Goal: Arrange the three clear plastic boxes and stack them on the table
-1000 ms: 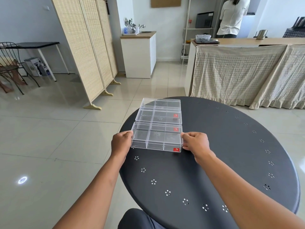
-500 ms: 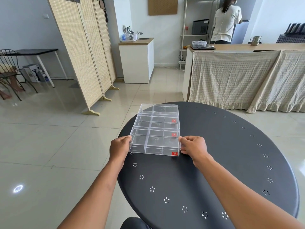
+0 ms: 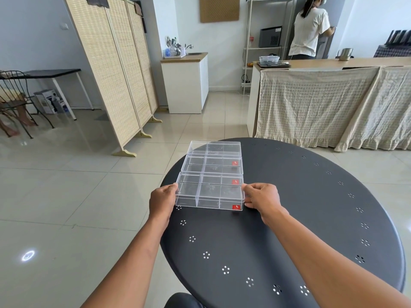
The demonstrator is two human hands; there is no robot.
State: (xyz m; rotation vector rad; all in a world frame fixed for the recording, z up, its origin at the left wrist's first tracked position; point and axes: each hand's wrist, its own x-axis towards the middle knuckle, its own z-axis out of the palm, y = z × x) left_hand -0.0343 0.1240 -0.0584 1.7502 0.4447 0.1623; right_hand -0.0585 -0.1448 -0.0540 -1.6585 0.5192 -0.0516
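Note:
Three clear plastic boxes with dividers and small red labels lie in a row on the round dark table, near its left edge. The nearest box is gripped at both short ends: my left hand on its left side, my right hand on its right side. The middle box touches it just behind, and the far box lies behind that. The near box looks slightly raised at its back edge, overlapping the middle one.
The table has small perforated flower patterns. Tiled floor lies to the left. A woven folding screen stands at left, a cloth-draped counter behind the table, and a person stands far back.
The view has tilted up a little and the boxes appear lower in frame. Both hands stay on the near box's ends; the boxes keep their row.

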